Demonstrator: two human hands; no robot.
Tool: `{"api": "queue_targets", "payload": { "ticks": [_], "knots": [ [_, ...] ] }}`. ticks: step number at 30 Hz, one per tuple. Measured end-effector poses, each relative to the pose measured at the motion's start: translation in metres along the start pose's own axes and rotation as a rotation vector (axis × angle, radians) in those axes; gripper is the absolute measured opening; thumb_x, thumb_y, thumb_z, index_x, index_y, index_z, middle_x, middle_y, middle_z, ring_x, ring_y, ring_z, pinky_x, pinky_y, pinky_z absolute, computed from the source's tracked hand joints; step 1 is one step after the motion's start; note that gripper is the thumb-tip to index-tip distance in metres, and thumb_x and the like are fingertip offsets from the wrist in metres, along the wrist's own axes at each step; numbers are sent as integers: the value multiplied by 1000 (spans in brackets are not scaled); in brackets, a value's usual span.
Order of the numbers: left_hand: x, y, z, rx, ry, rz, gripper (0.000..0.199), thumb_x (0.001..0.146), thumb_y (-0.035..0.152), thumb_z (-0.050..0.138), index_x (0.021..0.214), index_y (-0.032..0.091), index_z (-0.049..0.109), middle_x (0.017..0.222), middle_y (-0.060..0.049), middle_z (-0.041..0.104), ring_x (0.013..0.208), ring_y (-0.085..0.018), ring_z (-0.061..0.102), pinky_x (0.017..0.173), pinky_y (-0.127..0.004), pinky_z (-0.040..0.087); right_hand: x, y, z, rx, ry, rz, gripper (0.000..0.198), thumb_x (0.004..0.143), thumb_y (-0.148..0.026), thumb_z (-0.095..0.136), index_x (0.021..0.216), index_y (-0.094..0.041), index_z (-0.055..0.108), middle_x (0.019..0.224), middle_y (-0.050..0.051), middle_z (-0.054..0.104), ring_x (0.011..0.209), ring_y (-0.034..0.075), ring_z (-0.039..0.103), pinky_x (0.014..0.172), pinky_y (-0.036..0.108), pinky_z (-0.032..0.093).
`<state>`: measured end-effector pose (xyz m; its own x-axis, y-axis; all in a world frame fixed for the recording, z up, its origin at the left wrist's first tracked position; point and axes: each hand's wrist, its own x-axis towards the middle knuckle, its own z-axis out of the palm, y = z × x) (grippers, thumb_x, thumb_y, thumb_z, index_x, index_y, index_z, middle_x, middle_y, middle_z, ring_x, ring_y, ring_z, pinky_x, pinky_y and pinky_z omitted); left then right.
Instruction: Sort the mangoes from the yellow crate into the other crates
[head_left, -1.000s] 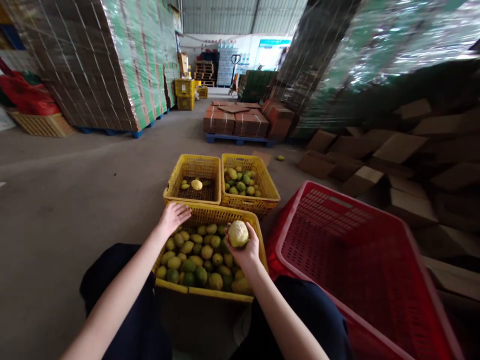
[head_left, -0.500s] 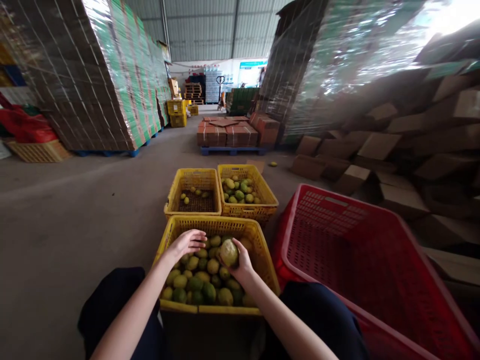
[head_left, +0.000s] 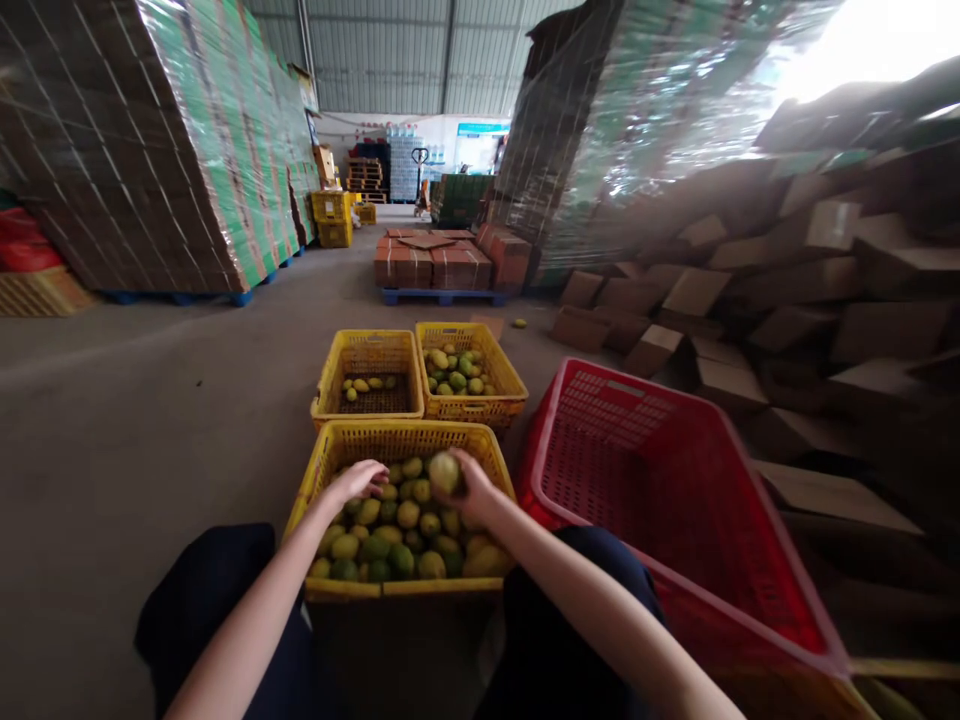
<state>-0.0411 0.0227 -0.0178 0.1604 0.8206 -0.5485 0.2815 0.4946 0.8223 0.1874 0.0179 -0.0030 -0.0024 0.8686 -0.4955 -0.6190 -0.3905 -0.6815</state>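
A large pale lemon (head_left: 445,472) is in my right hand (head_left: 474,490), whose fingers wrap round its right side. It is held above the near yellow crate (head_left: 300,520), which contains many yellow and green lemons (head_left: 408,514). Over the left part of that crate hovers my left hand (head_left: 363,480), fingers apart and slightly bent. Nothing shows in its grasp, and whether its fingertips touch the fruit below is unclear.
Behind stand two yellow crates: the left one (head_left: 324,385) holds several lemons, the right one (head_left: 514,385) many more. A red crate (head_left: 720,400) is at my right. Cardboard boxes (head_left: 697,290) are heaped beyond it. One lemon (head_left: 519,323) lies on the floor.
My view has swung slightly right, so the crates appear further left. My right hand still holds the pale lemon, now turned. My left hand's fingers are a little more bent.
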Motion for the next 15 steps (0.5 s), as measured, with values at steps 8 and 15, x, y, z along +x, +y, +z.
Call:
{"api": "queue_targets", "payload": {
  "ticks": [8,15],
  "knots": [
    [1,-26,-8,122,-11,-68,25,71,43,61,81,19,61,94,-9,73,84,-25,68,70,-29,41,15,-73,-9,-83,254,42,22,85,-24,49,106,-20,52,91,8,61,68,20,63,56,36,56],
    [6,-88,0,311,14,-92,19,67,25,64,52,20,53,63,-5,62,86,-31,63,76,-35,41,22,-26,-38,-176,241,134,13,86,-17,50,97,-17,57,89,9,63,70,19,64,57,34,56]
  ]
}}
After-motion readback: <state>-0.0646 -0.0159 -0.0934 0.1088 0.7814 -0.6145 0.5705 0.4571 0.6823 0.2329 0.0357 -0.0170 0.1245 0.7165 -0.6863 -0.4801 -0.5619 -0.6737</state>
